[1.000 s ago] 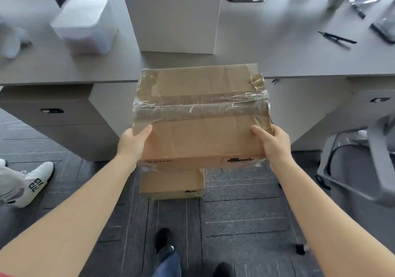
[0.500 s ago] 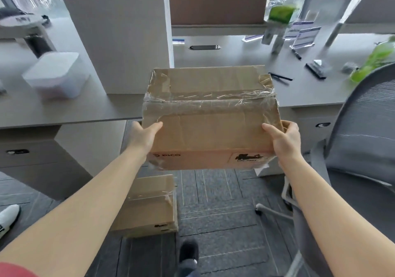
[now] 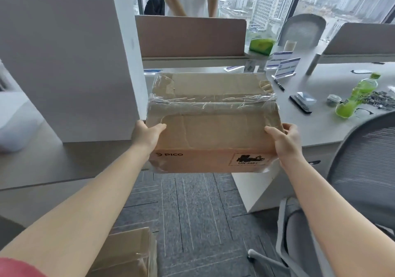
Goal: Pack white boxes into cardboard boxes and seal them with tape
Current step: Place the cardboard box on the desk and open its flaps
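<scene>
Left hand (image 3: 147, 134) clasps the near left corner of the cardboard box (image 3: 213, 125), thumb lying on the top face, the other fingers hidden round the side; right hand (image 3: 285, 140) does the same at the near right corner, thumb on top, fingers curled over the right edge; both arms stretched forward, box carried in the air, not resting on anything.

Box held level above the carpet (image 3: 192, 208), in the gap between the left desk (image 3: 70, 161) and the right desk (image 3: 333, 97), its far edge over or close to the inner corner of the right desk; which, cannot tell.

Flaps closed; clear tape (image 3: 211, 101) runs across the top seam and wraps both ends, crinkled and uneven; so this box reads as sealed, contents presumably inside though unseen.

A second cardboard box (image 3: 128, 253) sits on the carpet at the lower left, also glossy with tape; likely done too.

Judgement: at least one pack-and-seal cycle complete; what remains for this box is only to set it down somewhere; whether more white boxes wait is unclear; a blurred white box (image 3: 15, 125) sits at the left edge of the left desk, possibly stock.

Office chair (image 3: 363, 170) close at right; green bottle (image 3: 354, 97) on the right desk.
</scene>
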Action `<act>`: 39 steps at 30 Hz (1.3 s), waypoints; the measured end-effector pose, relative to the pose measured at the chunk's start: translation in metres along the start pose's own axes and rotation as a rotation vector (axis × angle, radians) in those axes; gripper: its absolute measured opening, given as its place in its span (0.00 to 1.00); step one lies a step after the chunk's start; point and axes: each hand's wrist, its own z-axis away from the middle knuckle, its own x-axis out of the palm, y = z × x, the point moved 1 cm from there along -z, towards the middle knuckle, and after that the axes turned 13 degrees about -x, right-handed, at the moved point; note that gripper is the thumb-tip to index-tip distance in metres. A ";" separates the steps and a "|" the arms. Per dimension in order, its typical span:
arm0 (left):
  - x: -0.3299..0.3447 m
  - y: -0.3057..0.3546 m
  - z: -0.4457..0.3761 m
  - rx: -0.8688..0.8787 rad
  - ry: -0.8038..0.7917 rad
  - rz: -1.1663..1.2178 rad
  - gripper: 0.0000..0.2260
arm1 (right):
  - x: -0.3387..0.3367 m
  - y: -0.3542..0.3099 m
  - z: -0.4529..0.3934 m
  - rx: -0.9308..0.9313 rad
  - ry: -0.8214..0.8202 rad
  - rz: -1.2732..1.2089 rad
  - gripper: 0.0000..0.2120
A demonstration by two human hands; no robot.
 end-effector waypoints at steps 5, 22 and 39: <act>0.027 0.032 -0.031 -0.005 -0.011 -0.003 0.31 | 0.010 0.004 -0.056 -0.010 -0.005 -0.014 0.14; 0.137 0.070 -0.166 -0.082 0.133 -0.027 0.39 | 0.060 0.073 -0.265 0.042 -0.260 0.051 0.17; 0.157 0.105 -0.194 -0.112 0.259 -0.209 0.15 | 0.092 0.096 -0.302 0.089 -0.419 0.076 0.22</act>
